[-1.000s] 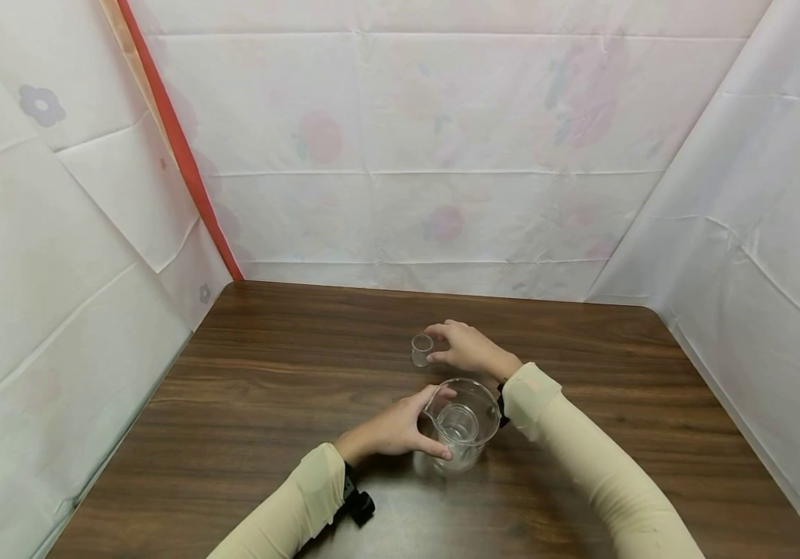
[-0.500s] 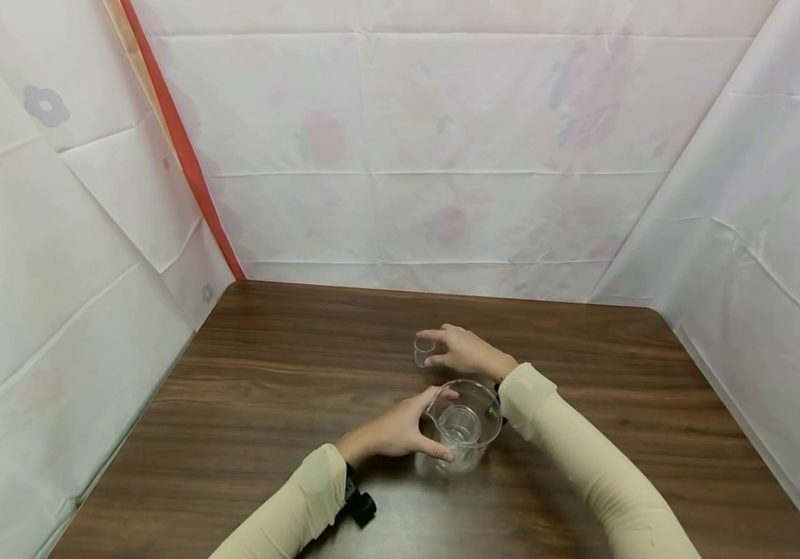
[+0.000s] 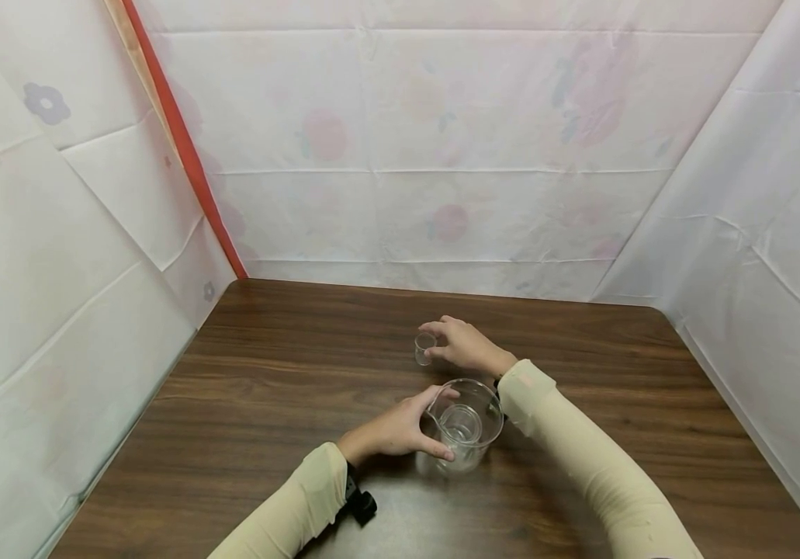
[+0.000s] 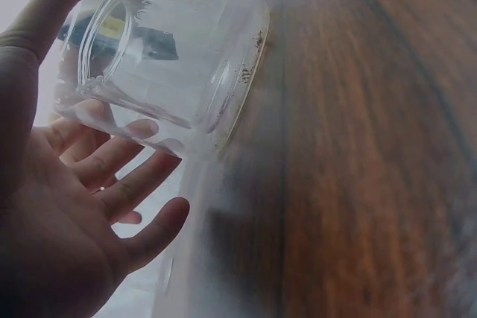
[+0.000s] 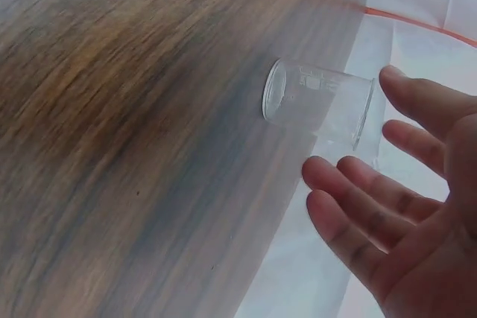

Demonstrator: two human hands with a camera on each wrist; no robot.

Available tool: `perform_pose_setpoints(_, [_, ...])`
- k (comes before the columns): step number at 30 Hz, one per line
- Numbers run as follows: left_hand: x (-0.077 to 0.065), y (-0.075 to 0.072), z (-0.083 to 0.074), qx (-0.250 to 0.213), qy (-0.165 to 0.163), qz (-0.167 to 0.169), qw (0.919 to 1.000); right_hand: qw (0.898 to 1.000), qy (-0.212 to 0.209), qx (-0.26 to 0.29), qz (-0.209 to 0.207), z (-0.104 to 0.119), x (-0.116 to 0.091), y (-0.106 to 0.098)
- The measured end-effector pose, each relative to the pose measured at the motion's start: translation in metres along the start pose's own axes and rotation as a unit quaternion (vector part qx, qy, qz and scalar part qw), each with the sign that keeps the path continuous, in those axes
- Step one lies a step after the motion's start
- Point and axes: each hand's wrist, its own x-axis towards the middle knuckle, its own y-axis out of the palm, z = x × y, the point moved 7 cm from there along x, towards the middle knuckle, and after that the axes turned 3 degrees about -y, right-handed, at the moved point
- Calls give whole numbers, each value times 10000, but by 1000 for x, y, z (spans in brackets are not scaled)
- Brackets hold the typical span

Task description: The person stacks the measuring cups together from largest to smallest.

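In the head view, my left hand (image 3: 400, 426) holds a large glass beaker (image 3: 468, 458), thumb on the near side and fingers around the far side. A smaller glass beaker (image 3: 460, 424) sits inside it. The left wrist view shows the large beaker (image 4: 216, 57) upright on the table, several fingers against its wall. Farther back, my right hand (image 3: 468, 346) is at a tiny glass beaker (image 3: 424, 353) standing on the table. The right wrist view has the thumb by the rim of this tiny beaker (image 5: 317, 102), with the other fingers spread and a gap visible.
The brown wood-grain table (image 3: 267, 373) extends around both hands. White patterned sheets (image 3: 400, 140) hang behind it and on both sides, and a red strip (image 3: 176, 140) runs down the left back corner. A black wrist strap piece (image 3: 361, 506) is on the left wrist.
My right hand has shifted slightly left, its fingers now closer about the tiny beaker's rim. The left hand and the large beaker look unchanged.
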Motion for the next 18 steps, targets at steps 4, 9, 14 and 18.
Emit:
perform_pose_setpoints(4, [0,0,0,-7,13,13,10000,9999,-36,-124,46,1,4,1])
perform_pose_setpoints(9, [0,0,0,-23,5,54,10000,9993,-65,-241,291,-2,7,9])
perform_pose_setpoints(14, [-1,0,0,-65,-21,68,10000,9988,-209,-301,313,-1,8,12])
perform_pose_setpoints(18, [-1,-1,1,-126,-24,69,9999,9989,-252,-310,253,0,8,9])
